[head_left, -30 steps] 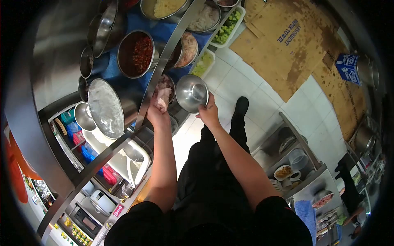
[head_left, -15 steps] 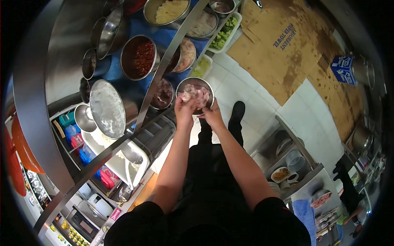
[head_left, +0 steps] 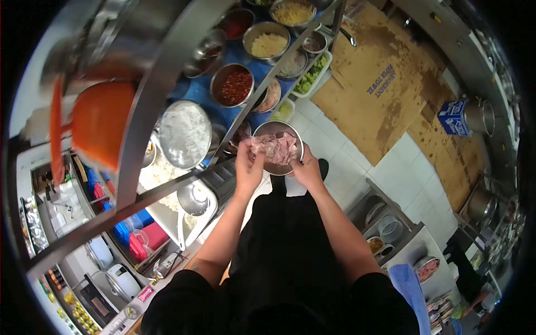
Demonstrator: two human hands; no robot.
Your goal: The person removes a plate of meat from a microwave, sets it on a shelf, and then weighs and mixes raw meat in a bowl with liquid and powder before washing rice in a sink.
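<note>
Held items: one metal bowl [head_left: 286, 169], steel, round, tilted toward the camera, in front of the person's dark clothing; within it, raw meat [head_left: 279, 149], pink, in a loose heap that reaches the left rim.

Right hand [head_left: 307, 169]: at the lower right of the metal bowl, fingers closed on its rim, thumb toward the inside.

Left hand [head_left: 249, 167]: at the left side of the metal bowl, fingers curled and gripping the near end of the raw meat; the fingertips are partly hidden by it.

Just beside the left hand, beyond the metal rail [head_left: 244, 115]: one further bowl [head_left: 239, 134], mostly hidden, contents unclear.

On the blue-covered surface [head_left: 187, 86], beyond the hands: one bowl of chopped red pieces [head_left: 232, 85]; one large bowl of white powder [head_left: 185, 134]; one bowl of pale yellow pieces [head_left: 268, 44]; one bowl of yellow shreds [head_left: 292, 12]. Along the outer edge: one white container of green vegetables [head_left: 312, 75], and a smaller container [head_left: 284, 111] of pale green pieces near the metal bowl.

Lower left: one white tray [head_left: 207, 215] bearing a ladle [head_left: 193, 200] and pale grains.

Floor, right: stained cardboard [head_left: 385, 84] over white tiles [head_left: 354, 137]; one blue-and-white box [head_left: 453, 117] beside a metal pot [head_left: 480, 117].
</note>
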